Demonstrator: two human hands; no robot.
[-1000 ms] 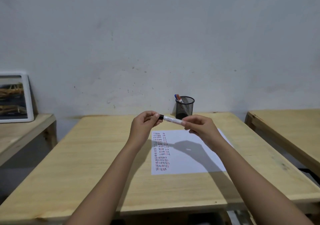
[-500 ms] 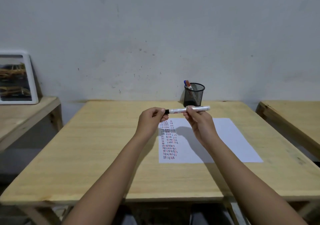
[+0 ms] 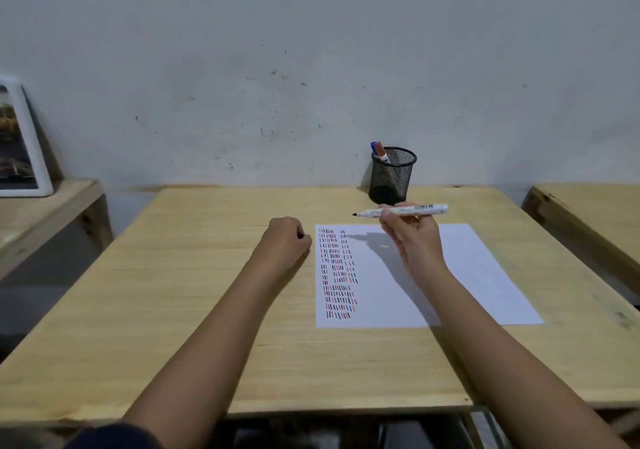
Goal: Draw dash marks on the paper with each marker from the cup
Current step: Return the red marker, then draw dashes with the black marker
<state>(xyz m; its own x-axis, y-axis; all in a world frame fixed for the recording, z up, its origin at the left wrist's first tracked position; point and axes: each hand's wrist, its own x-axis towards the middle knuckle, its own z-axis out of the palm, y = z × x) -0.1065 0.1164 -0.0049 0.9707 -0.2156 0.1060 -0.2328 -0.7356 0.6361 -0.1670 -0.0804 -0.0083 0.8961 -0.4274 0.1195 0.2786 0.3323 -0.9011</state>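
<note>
A white sheet of paper point(image 3: 478, 275) lies on the wooden table point(image 3: 194, 275), with columns of red, blue and black dash marks point(image 3: 337, 275) along its left side. My right hand point(image 3: 414, 241) holds a white marker point(image 3: 408, 210) level above the paper's top edge, its bare black tip pointing left. My left hand point(image 3: 284, 237) rests as a fist just left of the paper, with the black marker cap point(image 3: 301, 236) barely showing between its fingers. A black mesh cup point(image 3: 393, 175) at the table's back edge holds a red marker and a blue marker point(image 3: 379, 151).
A second wooden table point(image 3: 588, 213) stands to the right across a narrow gap. A lower table on the left point(image 3: 45, 206) carries a white-framed picture point(image 3: 20, 144) leaning on the wall. The wall rises directly behind the cup.
The cap has come off the marker. My left hand dropped with it to the table left of the paper, and my right hand shifted the uncapped marker to the right.
</note>
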